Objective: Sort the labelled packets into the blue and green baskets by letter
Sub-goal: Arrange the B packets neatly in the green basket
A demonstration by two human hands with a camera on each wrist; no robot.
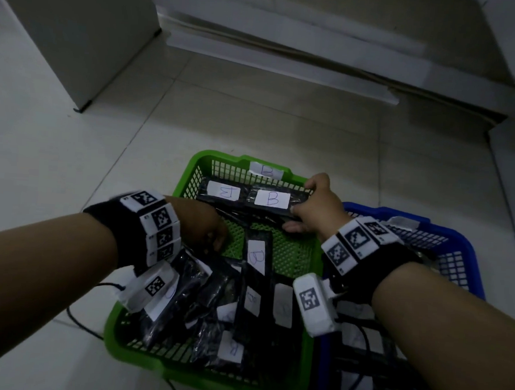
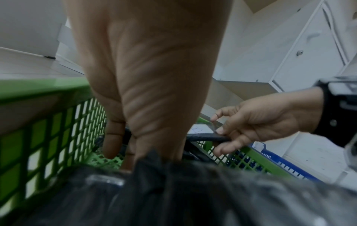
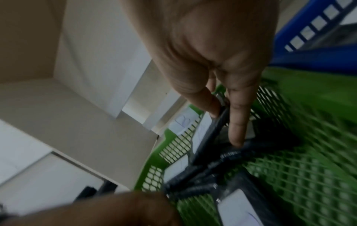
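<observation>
The green basket (image 1: 210, 158) (image 2: 38, 85) (image 3: 289, 85) carries a "B" tag (image 1: 265, 171) on its far rim and holds several black packets with white labels. At its far end my right hand (image 1: 303, 198) (image 2: 222, 133) (image 3: 224, 114) pinches the right end of a black packet labelled B (image 1: 272, 199) (image 2: 203, 136) (image 3: 214, 130), thumb on top and fingers beneath. My left hand (image 1: 216, 237) (image 2: 123, 149) reaches down among the packets at the basket's left side, its fingertips hidden behind a black packet (image 2: 154, 175). The blue basket (image 1: 460, 236) (image 2: 280, 162) (image 3: 301, 39) stands against the right side.
Another B packet (image 1: 256, 255) lies lengthwise in the green basket's middle, with a heap of packets (image 1: 212, 298) at its near end. The blue basket holds labelled packets (image 1: 359, 339) under my right forearm. White cabinets (image 1: 79, 30) border the tiled floor. A black cable (image 1: 82, 322) trails at left.
</observation>
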